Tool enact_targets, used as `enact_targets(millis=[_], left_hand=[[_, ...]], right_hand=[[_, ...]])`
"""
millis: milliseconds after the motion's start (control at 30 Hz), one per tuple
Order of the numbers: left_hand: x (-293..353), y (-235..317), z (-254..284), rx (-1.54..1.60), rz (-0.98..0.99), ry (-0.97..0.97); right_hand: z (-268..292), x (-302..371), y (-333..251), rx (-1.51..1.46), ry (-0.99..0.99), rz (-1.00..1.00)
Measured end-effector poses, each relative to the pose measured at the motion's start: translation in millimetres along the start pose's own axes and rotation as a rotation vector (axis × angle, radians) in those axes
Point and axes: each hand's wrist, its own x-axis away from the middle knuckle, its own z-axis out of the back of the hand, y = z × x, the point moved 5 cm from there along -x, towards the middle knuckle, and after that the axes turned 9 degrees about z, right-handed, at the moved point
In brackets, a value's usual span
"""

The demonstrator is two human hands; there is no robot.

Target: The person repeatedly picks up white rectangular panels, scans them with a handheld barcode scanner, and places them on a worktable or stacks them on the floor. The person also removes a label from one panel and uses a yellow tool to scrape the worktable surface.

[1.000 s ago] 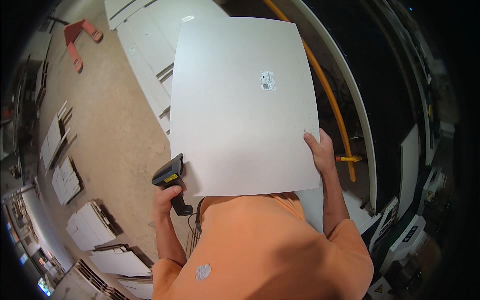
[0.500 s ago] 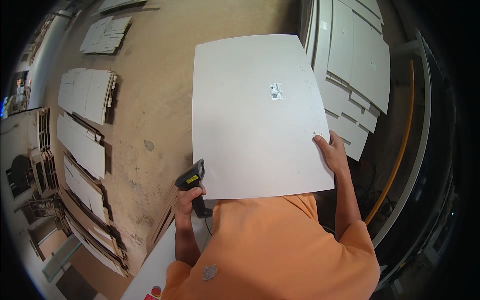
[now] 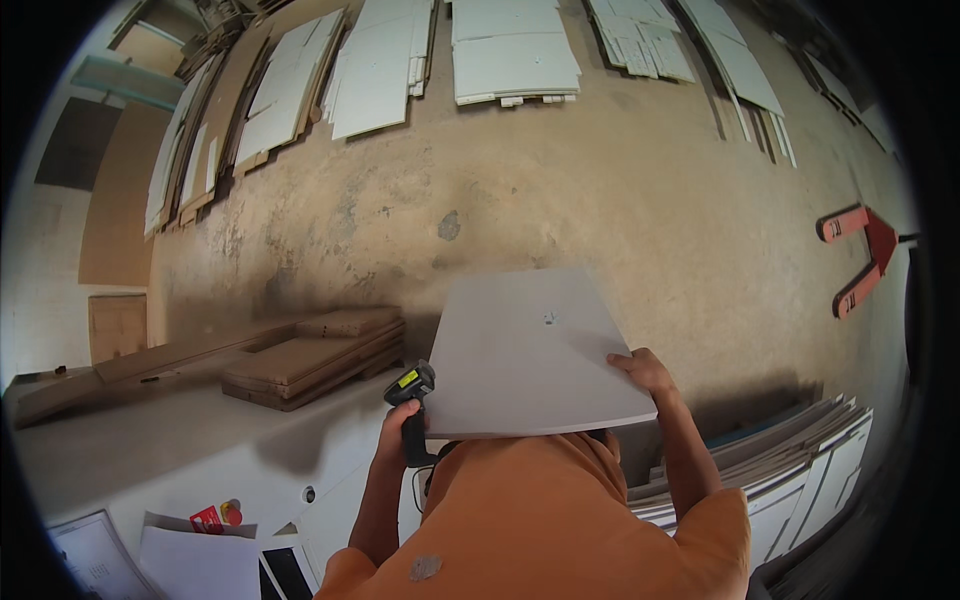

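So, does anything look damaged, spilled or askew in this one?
Mildly: a dark, irregular patch on the tan floor, beyond the pale grey rectangular panel held in the right hand. It contrasts with the paler ground around it; stain or wear, I can't tell.

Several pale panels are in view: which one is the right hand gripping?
The single panel before the orange shirt, small label on its face: the right hand grips its right edge. Other panels are stacked.

We are in a workshop. Stacks of flat boards point(image 3: 515, 65) line its stained floor point(image 3: 600, 190), and we see a red pallet truck point(image 3: 881, 241).
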Motion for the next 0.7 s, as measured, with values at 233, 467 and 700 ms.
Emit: enact_targets(millis=[233, 467, 700], left_hand=[[-56, 148, 29, 0.186, 0.017, 0.036], [-148, 320, -8, 0.145, -0.059, 0.051], [-269, 494, -65, 0.163, -0.038, 0.192]], right_hand=[[-25, -141, -169, 0.227, -0.129, -0.026], [-21, -255, -250, -0.402, -0.190, -0.091], [-14, -454, -364, -0.958, 0.072, -0.029]])
